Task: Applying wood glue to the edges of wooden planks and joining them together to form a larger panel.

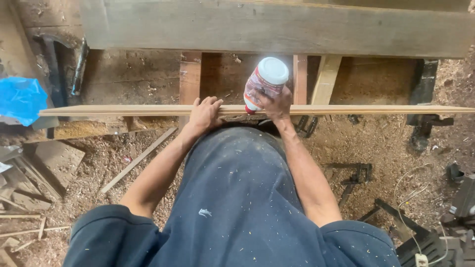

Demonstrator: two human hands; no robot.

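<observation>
Right hand [275, 102] is wrapped tight around a glue bottle [264, 81], tipped upside down with its nozzle end on the top edge of the thin board [346, 110], white base facing up. Left hand [204, 112] is just beside it, fingers curled loosely over the same edge, pressing on it rather than gripping. The board runs nearly the full width, standing on edge in front of the body, with long bare stretches out to both sides. Behind it there's a big beam [277, 24] and some upright slats [326, 79]. Sawdust floor [114, 163] is littered with scraps, a blue bag [21, 99] off to the left.
</observation>
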